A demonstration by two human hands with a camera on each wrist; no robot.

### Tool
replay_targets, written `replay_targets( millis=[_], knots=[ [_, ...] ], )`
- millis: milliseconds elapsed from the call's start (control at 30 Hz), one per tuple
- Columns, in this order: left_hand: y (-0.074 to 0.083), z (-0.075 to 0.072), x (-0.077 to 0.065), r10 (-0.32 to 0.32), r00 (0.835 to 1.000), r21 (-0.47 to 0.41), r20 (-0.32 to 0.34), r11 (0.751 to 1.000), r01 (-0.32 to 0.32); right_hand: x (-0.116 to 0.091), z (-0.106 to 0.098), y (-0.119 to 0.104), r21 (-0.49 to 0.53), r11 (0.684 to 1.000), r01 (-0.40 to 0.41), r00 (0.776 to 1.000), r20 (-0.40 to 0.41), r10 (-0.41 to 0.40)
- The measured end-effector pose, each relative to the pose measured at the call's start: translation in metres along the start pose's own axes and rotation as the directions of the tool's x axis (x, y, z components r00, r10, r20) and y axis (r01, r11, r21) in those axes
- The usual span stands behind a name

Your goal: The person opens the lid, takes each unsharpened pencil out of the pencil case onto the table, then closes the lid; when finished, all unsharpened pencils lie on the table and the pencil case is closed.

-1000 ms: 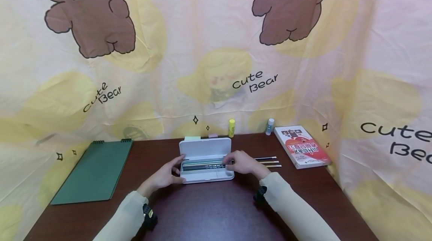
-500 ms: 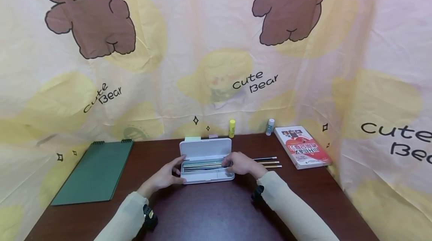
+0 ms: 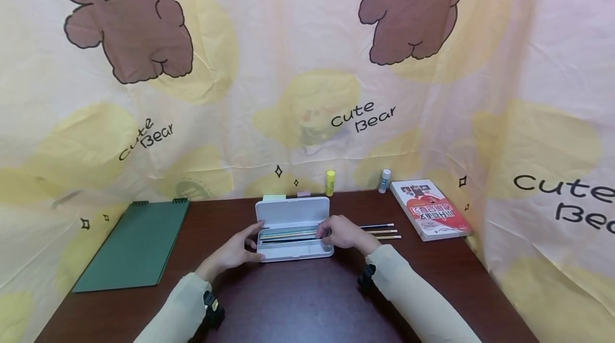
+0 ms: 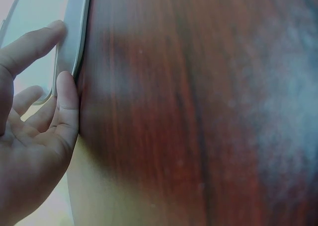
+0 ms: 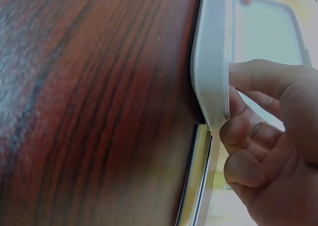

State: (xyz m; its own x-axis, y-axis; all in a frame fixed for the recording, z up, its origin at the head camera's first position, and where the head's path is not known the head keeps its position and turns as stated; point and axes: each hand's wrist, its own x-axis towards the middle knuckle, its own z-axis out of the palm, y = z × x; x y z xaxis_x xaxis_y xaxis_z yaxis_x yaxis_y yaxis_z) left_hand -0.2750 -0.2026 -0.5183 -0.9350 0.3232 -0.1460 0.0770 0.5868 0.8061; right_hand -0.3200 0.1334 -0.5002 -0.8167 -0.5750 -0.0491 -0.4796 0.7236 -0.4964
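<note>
A white pencil case (image 3: 288,251) lies with its lid (image 3: 293,212) raised, and several pencils (image 3: 288,235) lie lengthwise in its rear compartment. My left hand (image 3: 233,247) holds the case's left end, thumb at the front corner and fingers near the hinge. In the left wrist view its fingers (image 4: 35,47) curve about the rounded end of the case. My right hand (image 3: 343,232) reaches over the right end and pinches the pencils near their right ends. Its fingertips are partly hidden behind the case wall (image 5: 212,67) in the right wrist view.
Several pencils (image 3: 389,231) lie on the dark wood table (image 3: 307,305) beyond my right hand. A green spiral pad (image 3: 132,247) is at left, a book (image 3: 432,209) at right. A yellow stick (image 3: 330,183) and a glue stick (image 3: 384,181) stand behind. Sticky notes (image 3: 274,197) show past the lid.
My right hand has shifted slightly, and the pencils in the case have turned or settled, showing lighter colours than before. The left hand and case stay almost where they were.
</note>
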Motion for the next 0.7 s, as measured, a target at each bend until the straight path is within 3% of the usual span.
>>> replay_targets(
  millis=[700],
  knots=[
    [0.0000, -0.0008, -0.0002, -0.003, 1.000, -0.006, -0.002, 1.000, 0.003, 0.0011, -0.0064, -0.0034, 0.050, 0.998, -0.040, 0.999, 0.024, 0.038]
  ],
)
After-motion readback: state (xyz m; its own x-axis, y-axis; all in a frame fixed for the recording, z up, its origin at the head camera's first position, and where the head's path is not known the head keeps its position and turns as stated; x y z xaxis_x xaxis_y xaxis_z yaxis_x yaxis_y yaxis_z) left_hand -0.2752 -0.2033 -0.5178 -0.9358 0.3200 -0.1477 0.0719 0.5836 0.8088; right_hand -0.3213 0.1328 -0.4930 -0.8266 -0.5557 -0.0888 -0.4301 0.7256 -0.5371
